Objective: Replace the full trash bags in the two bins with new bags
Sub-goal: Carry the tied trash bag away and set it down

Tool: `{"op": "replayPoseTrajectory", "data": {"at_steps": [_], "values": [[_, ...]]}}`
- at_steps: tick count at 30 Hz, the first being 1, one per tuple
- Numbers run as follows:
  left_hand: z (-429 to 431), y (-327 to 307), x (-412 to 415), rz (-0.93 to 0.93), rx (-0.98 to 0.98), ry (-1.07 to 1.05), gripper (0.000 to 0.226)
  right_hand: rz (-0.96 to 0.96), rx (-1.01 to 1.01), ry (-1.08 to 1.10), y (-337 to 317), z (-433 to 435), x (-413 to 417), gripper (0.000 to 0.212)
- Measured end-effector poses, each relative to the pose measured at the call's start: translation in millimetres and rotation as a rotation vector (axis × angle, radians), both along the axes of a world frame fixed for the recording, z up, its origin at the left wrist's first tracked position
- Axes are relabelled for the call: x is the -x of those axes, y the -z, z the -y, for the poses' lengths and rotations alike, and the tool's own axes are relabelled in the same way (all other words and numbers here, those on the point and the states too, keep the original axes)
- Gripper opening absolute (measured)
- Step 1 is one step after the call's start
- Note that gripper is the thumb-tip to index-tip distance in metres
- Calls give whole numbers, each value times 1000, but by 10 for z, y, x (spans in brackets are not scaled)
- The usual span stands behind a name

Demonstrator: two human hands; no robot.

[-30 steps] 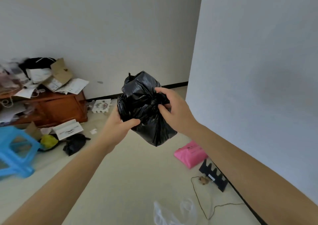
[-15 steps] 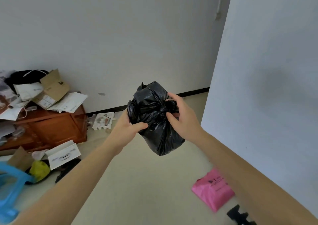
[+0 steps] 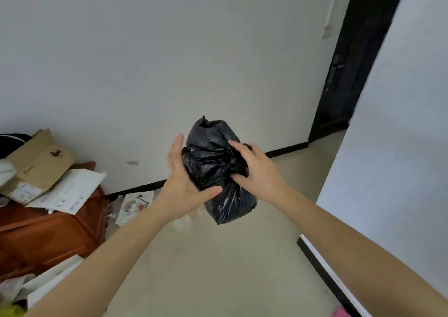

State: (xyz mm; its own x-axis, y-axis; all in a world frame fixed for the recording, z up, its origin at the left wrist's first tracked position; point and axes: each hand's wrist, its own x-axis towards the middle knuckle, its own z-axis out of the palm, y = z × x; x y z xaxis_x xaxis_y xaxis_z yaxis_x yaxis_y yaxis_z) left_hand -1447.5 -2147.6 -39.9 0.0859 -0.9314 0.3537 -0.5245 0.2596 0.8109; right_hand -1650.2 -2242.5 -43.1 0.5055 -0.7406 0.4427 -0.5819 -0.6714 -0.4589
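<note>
right hand (image 3: 258, 173) grips black bag (image 3: 211, 152), fingertips hidden; left hand (image 3: 181, 183) flat against it.

— Where does the view look from?
— From the person's head, facing forward and slightly down, close on the left hand (image 3: 180, 178) and right hand (image 3: 258, 173), wall (image 3: 169, 62) and floor (image 3: 218, 268) beyond.

A black bag (image 3: 215, 169) is held up in the air. The left grip (image 3: 181, 183) lies flat on its left side. The right grip (image 3: 260, 171) pinches its tied part. A brown table (image 3: 46, 236) with papers (image 3: 70, 193) stands at the left.
</note>
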Motion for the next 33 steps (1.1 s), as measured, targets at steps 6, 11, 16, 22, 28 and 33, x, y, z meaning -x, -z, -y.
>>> {"op": "replayPoseTrajectory", "data": {"at_steps": [6,11,16,22,28,33], "values": [[1730,-71,-569,260,36,-67,130,-20,44,159,18,1549,-300,62],[3165,-214,-413,270,130,169,107,-35,31,276,109,2620,9,61],[4843,296,81,534,12,416,104,-42,-43,320,435,3799,415,64],[6694,863,671,527,-129,470,51,-147,-167,327,854,5475,960,72],[8173,843,941,500,-155,395,42,-205,-204,328,653,6986,1207,73],[9582,1056,1123,454,-149,411,43,-270,-242,322,804,8307,1397,74]]}}
